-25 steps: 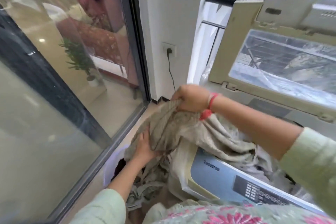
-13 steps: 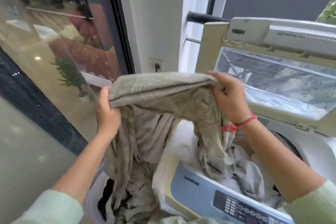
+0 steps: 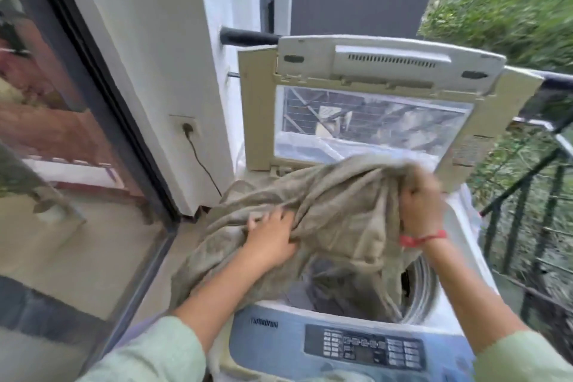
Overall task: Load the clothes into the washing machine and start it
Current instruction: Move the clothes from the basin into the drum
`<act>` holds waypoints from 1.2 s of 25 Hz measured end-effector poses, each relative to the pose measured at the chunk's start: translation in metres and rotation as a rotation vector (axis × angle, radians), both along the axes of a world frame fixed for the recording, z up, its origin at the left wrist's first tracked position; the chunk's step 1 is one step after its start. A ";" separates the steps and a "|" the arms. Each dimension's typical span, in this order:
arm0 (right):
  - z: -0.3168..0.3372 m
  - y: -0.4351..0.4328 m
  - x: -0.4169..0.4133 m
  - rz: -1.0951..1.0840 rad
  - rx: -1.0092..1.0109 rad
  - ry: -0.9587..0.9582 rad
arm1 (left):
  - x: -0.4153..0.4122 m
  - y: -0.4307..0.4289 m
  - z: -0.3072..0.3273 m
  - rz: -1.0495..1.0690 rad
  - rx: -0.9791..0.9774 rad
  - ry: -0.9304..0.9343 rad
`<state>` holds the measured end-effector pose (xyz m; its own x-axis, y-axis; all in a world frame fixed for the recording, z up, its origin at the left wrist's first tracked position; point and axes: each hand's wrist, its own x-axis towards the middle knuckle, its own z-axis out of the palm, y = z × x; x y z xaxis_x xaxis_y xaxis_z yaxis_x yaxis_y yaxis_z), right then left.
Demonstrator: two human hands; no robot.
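Observation:
A large olive-beige cloth (image 3: 335, 211) is draped across the open top of the white top-loading washing machine (image 3: 462, 298). Its left part hangs over the machine's left side. My left hand (image 3: 271, 234) grips a fold of the cloth near the machine's left edge. My right hand (image 3: 421, 205), with a red thread at the wrist, clutches the cloth's far end above the drum opening (image 3: 418, 291). Darker clothes lie inside the drum under the cloth. The lid (image 3: 372, 115) stands upright at the back. The blue control panel (image 3: 362, 347) faces me at the front.
A glass sliding door (image 3: 62, 164) runs along the left. A wall socket (image 3: 186, 129) with a black cable sits on the white pillar beside the machine. A dark metal railing (image 3: 527, 211) with greenery behind it borders the right side.
Both hands have carried the cloth from beside the machine's left side up and rightward over the drum opening. The view has shifted to the right.

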<state>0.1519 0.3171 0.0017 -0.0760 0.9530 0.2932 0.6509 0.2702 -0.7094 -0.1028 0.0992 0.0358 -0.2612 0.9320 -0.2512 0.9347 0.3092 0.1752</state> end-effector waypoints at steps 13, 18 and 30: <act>0.022 -0.149 -0.290 1.087 0.094 -0.986 | -0.133 -0.149 -0.076 0.291 -0.187 -0.135; 0.000 -0.181 -0.326 1.105 0.110 -1.415 | -0.136 -0.148 -0.126 0.449 -0.167 -0.240; 0.002 -0.241 -0.248 1.178 0.365 -0.875 | -0.119 -0.171 -0.122 0.741 0.566 -0.375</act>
